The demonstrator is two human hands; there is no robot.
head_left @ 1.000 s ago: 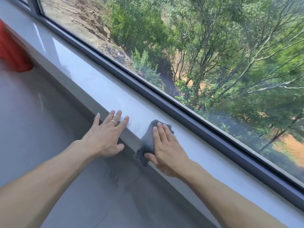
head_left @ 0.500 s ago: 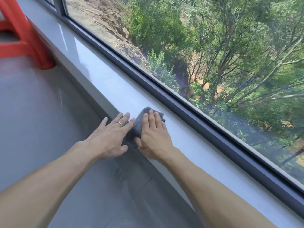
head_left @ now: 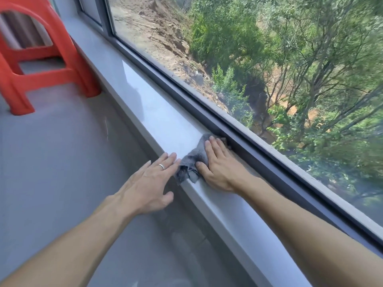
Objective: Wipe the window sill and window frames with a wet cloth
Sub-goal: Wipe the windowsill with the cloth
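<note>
White window sill (head_left: 157, 112) under dark frame (head_left: 259, 148) | right hand (head_left: 219, 168) flat, pressing grey cloth (head_left: 192, 160) at sill's back edge | left hand (head_left: 149, 183) spread, fingertips on front edge.

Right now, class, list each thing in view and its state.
Grey cloth: bunched, pressed on the window sill against the window frame.
Right hand: flat, pressing the cloth.
Left hand: open, fingertips at the sill edge.
Red plastic stool: upright on the floor.

Left forearm (head_left: 83, 235) and right forearm (head_left: 300, 214) reach forward, side by side. Left hand (head_left: 151, 181) is palm down, fingers straight, thumb out to the side. Right hand (head_left: 219, 166) presses flat, fingers extended and together, thumb splayed toward the left hand
</note>
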